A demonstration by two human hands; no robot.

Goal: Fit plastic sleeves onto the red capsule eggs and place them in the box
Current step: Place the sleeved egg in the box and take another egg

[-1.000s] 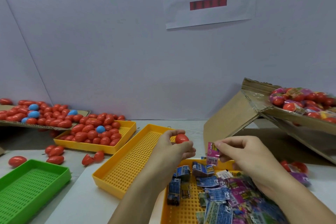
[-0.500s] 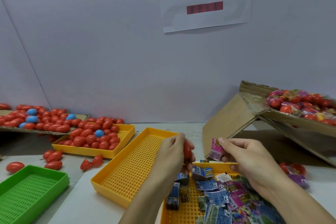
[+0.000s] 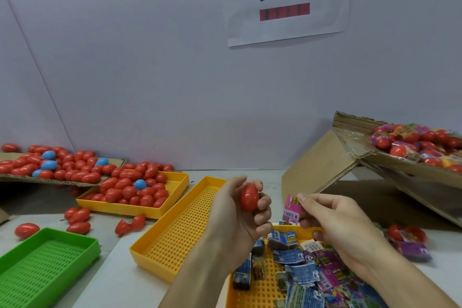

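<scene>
Above the yellow sleeve tray (image 3: 265, 290), my left hand (image 3: 237, 210) is gripping a red capsule egg (image 3: 249, 197) upright. Just beside it, my right hand (image 3: 335, 220) is pinching a pink plastic sleeve (image 3: 291, 209); the cardboard box (image 3: 325, 165) is sitting behind.

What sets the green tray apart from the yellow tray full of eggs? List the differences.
The green tray is green and holds nothing that shows; the yellow tray full of eggs is yellow and heaped with red eggs plus one blue one. The green tray sits nearest the camera at the left edge, partly out of frame; the yellow tray full of eggs lies farther back, near the wall. Both are shallow rectangular trays with perforated floors.
</scene>
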